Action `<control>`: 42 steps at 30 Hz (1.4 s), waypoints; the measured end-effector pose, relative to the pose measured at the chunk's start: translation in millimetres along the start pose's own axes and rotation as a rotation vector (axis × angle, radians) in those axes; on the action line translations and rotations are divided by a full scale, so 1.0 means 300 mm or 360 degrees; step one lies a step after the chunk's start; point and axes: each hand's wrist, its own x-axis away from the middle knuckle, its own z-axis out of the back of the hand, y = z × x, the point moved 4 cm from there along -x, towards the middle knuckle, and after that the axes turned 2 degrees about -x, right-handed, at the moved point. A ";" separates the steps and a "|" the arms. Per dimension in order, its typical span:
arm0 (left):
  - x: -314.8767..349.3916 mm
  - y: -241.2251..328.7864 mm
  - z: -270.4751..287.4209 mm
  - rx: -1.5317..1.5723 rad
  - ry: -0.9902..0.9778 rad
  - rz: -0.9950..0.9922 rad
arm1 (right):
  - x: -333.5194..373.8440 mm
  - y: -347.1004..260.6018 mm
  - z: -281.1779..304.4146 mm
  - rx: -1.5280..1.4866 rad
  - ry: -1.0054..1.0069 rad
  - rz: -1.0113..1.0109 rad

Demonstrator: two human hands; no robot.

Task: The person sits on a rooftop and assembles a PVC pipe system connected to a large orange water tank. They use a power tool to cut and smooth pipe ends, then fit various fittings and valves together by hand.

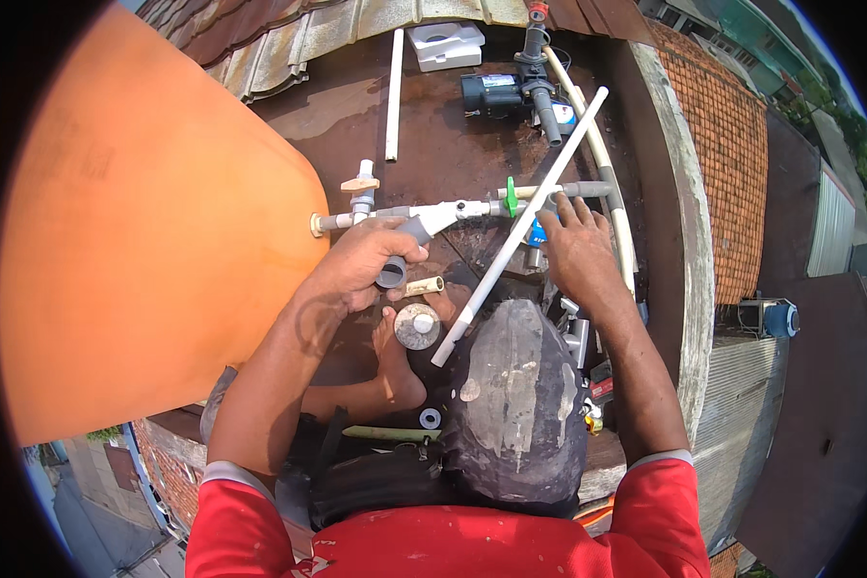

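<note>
My left hand (371, 258) is closed around a grey pipe elbow (392, 274), its round mouth facing me. The elbow meets a white branching pipe fitting (440, 220) in a pipe line that runs from the big orange tank (164, 231). An orange-handled valve (360, 185) stands on that line, and a green-handled valve (512, 197) sits farther right. With fingers spread, my right hand (580, 246) reaches over the line's right end, beside a blue-labelled item (538, 231) partly covered by the fingers. A long white pipe (520, 229) lies slantwise just left of it.
A black pump (496, 94) with grey pipes stands at the far side, near a white foam box (446, 46). Another white pipe (395, 96) lies left of them. Between my feet are a short cream pipe (422, 287) and a round tin (417, 327). A low wall (679, 193) borders the right.
</note>
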 end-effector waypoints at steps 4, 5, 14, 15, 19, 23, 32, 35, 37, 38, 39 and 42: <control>0.040 0.006 0.022 0.0090 -0.0213 0.0009 | -0.159 -0.254 0.374 -0.1025 0.0084 0.0476; 0.029 0.030 -0.012 0.0120 -0.0345 -0.0106 | -0.196 -0.263 0.391 -0.0903 0.0172 0.0549; 0.227 0.279 -0.099 -0.1561 0.1220 -0.1863 | -0.472 -0.307 0.423 -0.2055 -0.0236 -0.0305; 0.255 0.277 -0.081 -0.1607 0.1182 -0.2016 | -0.447 -0.350 0.438 -0.2144 -0.0211 -0.0464; 0.315 0.190 0.117 -0.1893 0.1479 -0.1885 | -0.471 -0.224 0.299 -0.1574 -0.0161 -0.0533; 0.350 0.032 0.365 -0.1535 0.1301 -0.0794 | -0.360 -0.182 0.125 0.0038 -0.0072 0.0402; 0.459 -0.189 0.512 -0.0989 0.1093 -0.0683 | -0.139 -0.763 -0.423 -0.0191 -0.1338 0.0059; 0.468 -0.220 0.532 -0.0749 0.1122 -0.0879 | -0.029 -0.863 -0.552 -0.0061 -0.1416 0.0111; 0.484 -0.190 0.509 -0.0879 0.1198 -0.1115 | 0.013 -0.845 -0.618 0.0030 -0.1357 0.0248; 0.490 -0.186 0.511 -0.1069 0.1270 -0.1112 | 0.020 -0.850 -0.623 0.0057 -0.1275 0.0307; 0.493 -0.187 0.514 -0.1255 0.1341 -0.1105 | 0.023 -0.844 -0.631 0.0053 -0.1231 0.0278; 0.477 -0.222 0.527 -0.0988 0.1295 -0.0949 | 0.025 -0.878 -0.636 -0.0010 -0.1128 0.0267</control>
